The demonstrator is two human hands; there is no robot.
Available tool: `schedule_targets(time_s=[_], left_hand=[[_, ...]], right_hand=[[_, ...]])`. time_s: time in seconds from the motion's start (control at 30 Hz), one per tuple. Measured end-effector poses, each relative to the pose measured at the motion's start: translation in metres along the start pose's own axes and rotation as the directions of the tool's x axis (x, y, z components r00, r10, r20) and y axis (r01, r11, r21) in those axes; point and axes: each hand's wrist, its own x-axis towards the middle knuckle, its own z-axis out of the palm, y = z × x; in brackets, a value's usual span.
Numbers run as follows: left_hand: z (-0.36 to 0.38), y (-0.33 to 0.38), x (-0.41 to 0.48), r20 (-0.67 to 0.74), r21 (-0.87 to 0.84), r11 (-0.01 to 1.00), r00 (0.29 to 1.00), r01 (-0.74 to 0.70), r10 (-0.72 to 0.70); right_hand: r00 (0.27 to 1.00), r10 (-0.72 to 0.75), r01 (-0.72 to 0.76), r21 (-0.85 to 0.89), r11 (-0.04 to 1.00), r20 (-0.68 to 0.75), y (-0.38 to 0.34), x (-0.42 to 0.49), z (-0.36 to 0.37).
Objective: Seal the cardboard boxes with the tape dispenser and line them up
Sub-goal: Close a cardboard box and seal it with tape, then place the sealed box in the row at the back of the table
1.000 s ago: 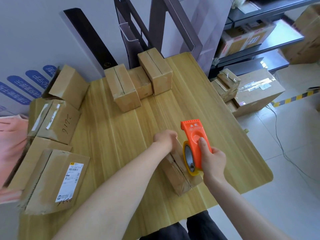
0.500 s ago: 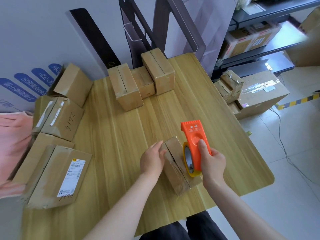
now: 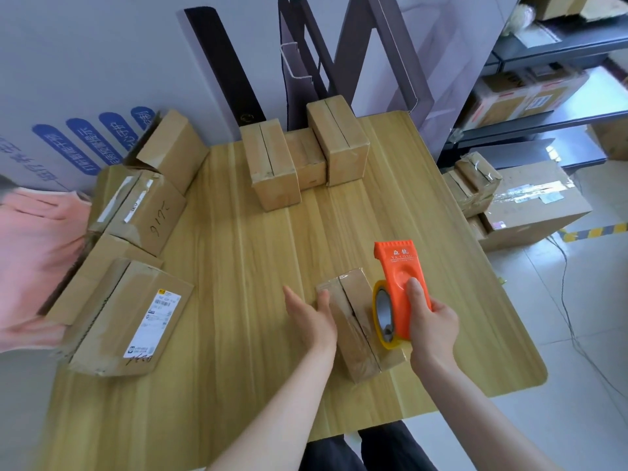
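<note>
A small cardboard box (image 3: 356,321) lies near the front right of the wooden table (image 3: 238,266), its top seam running away from me. My left hand (image 3: 311,312) rests flat against the box's left side, fingers spread. My right hand (image 3: 431,321) grips an orange tape dispenser (image 3: 399,277) with a yellow tape roll, held upright at the box's right side, roll touching the box top. Three boxes (image 3: 306,158) stand in a row at the table's far edge.
Several larger cardboard boxes (image 3: 136,260) are stacked along the table's left side, beside pink cloth (image 3: 30,249). More boxes (image 3: 530,202) sit on the floor at right near dark shelving. Dark metal frames lean against the wall behind the table.
My left hand slid from the far end of the box top down to its left side. The dispenser stayed almost in place at the box's right.
</note>
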Motion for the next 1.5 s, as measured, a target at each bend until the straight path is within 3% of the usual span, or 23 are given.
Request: schedule_targets(time_s=[0.07, 0.13, 0.3, 0.5, 0.6, 0.7, 0.8, 0.87, 0.97, 1.1, 1.17, 1.23, 1.3, 1.4, 1.5], left_hand=[[0.000, -0.006, -0.007, -0.086, -0.066, 0.998, 0.996, 0.020, -0.026], [0.002, -0.008, -0.012, -0.067, -0.088, 0.996, 0.998, 0.001, -0.007], [0.002, 0.002, -0.007, 0.025, 0.102, 0.986, 0.992, -0.129, 0.127], [-0.015, 0.024, 0.009, 0.197, 0.414, 0.893, 0.975, -0.176, 0.101], [-0.014, 0.026, 0.014, 0.250, 0.492, 0.855, 0.967, -0.163, 0.041], [-0.008, 0.014, 0.005, 0.209, 0.389, 0.916, 0.978, -0.100, 0.018], [-0.009, -0.008, -0.022, 0.057, 0.105, 0.994, 0.998, -0.023, 0.017], [-0.004, -0.026, -0.044, 0.121, -0.030, 0.999, 0.992, 0.033, -0.029], [0.007, -0.035, -0.064, 0.150, -0.035, 0.999, 0.989, -0.014, 0.019], [0.002, 0.002, -0.027, -0.125, 0.054, 0.997, 0.991, 0.054, -0.047], [-0.009, 0.023, 0.001, -0.178, 0.104, 0.983, 0.975, 0.154, -0.134], [-0.016, 0.036, 0.017, -0.220, 0.089, 0.985, 0.967, 0.149, -0.126], [-0.014, 0.039, 0.020, -0.233, 0.057, 0.990, 0.966, 0.132, -0.115], [-0.001, 0.029, 0.016, -0.164, 0.038, 0.967, 0.956, 0.253, -0.243], [-0.001, 0.027, 0.021, -0.180, -0.008, 0.961, 0.945, 0.275, -0.272]], right_hand=[[1.000, 0.007, -0.007, -0.001, 1.000, -0.001, 0.001, 0.003, -0.001], [1.000, 0.008, -0.008, -0.009, 1.000, 0.006, 0.002, 0.005, -0.001], [0.999, 0.002, -0.001, -0.027, 1.000, 0.038, 0.003, 0.007, -0.001], [0.998, 0.001, 0.003, -0.060, 0.998, 0.070, 0.003, 0.010, 0.001], [0.994, 0.001, 0.007, -0.071, 0.997, 0.105, 0.001, 0.010, 0.002], [0.991, 0.003, 0.006, -0.068, 0.998, 0.132, -0.002, 0.011, -0.002], [0.989, 0.003, 0.005, -0.057, 0.998, 0.149, -0.005, 0.014, -0.007], [0.988, 0.013, -0.006, -0.049, 0.999, 0.156, -0.005, 0.016, -0.007], [0.978, 0.037, -0.026, -0.060, 0.998, 0.207, -0.015, 0.018, 0.001], [0.969, 0.040, -0.040, -0.007, 0.999, 0.244, -0.032, 0.024, 0.011], [0.975, 0.022, -0.030, 0.033, 0.999, 0.221, -0.041, 0.028, 0.007], [0.979, 0.004, -0.015, 0.050, 0.999, 0.205, -0.048, 0.030, 0.000], [0.983, -0.008, -0.002, 0.054, 0.999, 0.185, -0.053, 0.033, -0.006], [0.984, 0.004, -0.012, 0.046, 0.999, 0.176, -0.054, 0.036, -0.007], [0.985, 0.012, -0.015, 0.017, 1.000, 0.174, -0.051, 0.034, 0.000]])
